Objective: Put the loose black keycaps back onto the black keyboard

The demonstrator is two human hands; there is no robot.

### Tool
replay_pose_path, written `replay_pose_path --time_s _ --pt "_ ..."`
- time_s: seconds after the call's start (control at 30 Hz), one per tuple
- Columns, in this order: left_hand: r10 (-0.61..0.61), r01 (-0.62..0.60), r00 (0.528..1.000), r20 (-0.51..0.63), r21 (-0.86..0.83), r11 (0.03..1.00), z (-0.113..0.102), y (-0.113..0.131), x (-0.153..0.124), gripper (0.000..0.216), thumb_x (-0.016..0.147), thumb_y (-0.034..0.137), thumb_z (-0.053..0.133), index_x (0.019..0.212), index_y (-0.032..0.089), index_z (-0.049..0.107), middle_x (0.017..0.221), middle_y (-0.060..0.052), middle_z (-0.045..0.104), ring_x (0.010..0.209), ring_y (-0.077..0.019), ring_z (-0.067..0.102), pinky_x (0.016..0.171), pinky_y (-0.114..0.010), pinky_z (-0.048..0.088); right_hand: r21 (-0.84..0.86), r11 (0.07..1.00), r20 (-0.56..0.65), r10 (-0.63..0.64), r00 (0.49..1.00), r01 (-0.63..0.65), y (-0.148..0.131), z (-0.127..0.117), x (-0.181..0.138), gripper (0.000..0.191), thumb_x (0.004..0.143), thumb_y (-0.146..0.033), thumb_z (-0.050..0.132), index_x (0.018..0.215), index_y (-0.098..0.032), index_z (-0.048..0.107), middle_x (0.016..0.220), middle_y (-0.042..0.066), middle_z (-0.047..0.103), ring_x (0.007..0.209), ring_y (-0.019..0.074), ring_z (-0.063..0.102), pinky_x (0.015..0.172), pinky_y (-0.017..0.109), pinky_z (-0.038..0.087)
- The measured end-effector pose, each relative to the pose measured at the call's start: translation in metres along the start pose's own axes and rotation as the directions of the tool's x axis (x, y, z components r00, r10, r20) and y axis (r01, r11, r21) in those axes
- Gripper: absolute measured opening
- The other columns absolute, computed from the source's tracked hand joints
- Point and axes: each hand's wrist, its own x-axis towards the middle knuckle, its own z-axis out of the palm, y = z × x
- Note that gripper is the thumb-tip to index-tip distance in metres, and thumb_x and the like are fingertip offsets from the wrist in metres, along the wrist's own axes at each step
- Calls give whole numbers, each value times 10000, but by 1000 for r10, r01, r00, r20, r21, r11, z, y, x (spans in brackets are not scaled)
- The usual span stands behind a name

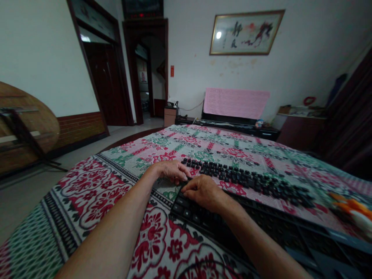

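A black keyboard (261,228) lies on a table covered with a red, green and white flowered cloth (95,193). Beyond it, many loose black keycaps (247,180) lie in rows on the cloth. My right hand (202,192) rests on the keyboard's left end, fingers curled and pinched at its top-left corner. My left hand (171,170) lies just left of that corner, fingers bent down onto the cloth and the keyboard's edge. Whatever the fingertips hold is hidden.
An orange and white object (353,211) lies blurred at the right on the cloth. A folded round wooden table (26,124) leans at the left wall. A pink-covered low cabinet (235,104) stands against the far wall, with dark doorways (145,77) to its left.
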Motion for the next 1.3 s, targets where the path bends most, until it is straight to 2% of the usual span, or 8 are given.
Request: replay_pose_path --time_s 0.2,0.5,0.6,0.67,0.77,0.93,1.1,1.3 --pt "1 -1 1000 7 -50 999 1 3 -2 364 605 296 602 958 206 584 592 31 558 488 -75 499 424 -169 345 -108 993 12 -38 999 39 -7 -2 -3 218 630 -119 443 622 -161 656 527 -26 570 474 76 438 471 179 311" --pt "27 -23 999 24 -119 993 2 2 -4 325 646 254 571 965 194 586 586 15 556 477 -68 500 415 -157 339 -164 982 17 -96 995 98 -6 -13 -10 263 687 -136 409 710 -176 668 576 -26 599 499 79 467 498 177 328" --pt "25 -18 999 38 -168 986 1 0 -4 314 646 251 569 953 188 585 630 7 563 483 -66 507 413 -153 341 -230 973 -119 -30 992 2 5 -34 -8 285 718 -176 395 772 -189 674 682 -10 643 575 99 526 553 187 369" --pt "18 -11 999 36 -190 982 2 -1 -4 287 643 253 570 920 181 593 647 3 566 481 -63 506 416 -154 345 -275 952 -257 66 964 -138 17 -49 -2 281 717 -202 412 819 -201 674 790 2 659 697 125 559 633 199 392" --pt "14 -10 1000 21 -179 984 2 -1 -4 266 646 268 567 893 176 602 661 -1 574 484 -61 505 419 -155 348 -357 884 -313 192 930 -303 36 -61 11 260 657 -176 470 800 -237 678 784 -9 664 741 148 574 666 215 400" --pt "-10 12 1000 13 -146 989 4 2 -3 294 641 306 567 914 203 601 640 14 570 469 -59 499 409 -155 341 -456 835 -254 207 945 -306 51 -51 31 226 656 -219 505 805 -255 672 728 6 658 689 149 572 614 224 397" --pt "-13 13 1000 -4 -136 991 4 3 -3 302 629 303 574 912 201 603 638 18 569 468 -61 500 413 -160 344 -506 799 -258 219 941 -325 48 -40 38 179 651 -276 539 750 -220 677 740 68 634 734 186 559 645 264 397" --pt "-11 11 1000 -3 -103 995 3 1 -2 317 643 286 552 945 196 592 650 4 572 477 -67 504 423 -166 358 -534 766 -282 239 929 -359 43 -35 41 185 661 -226 513 741 -174 672 802 126 611 768 225 552 670 311 398"
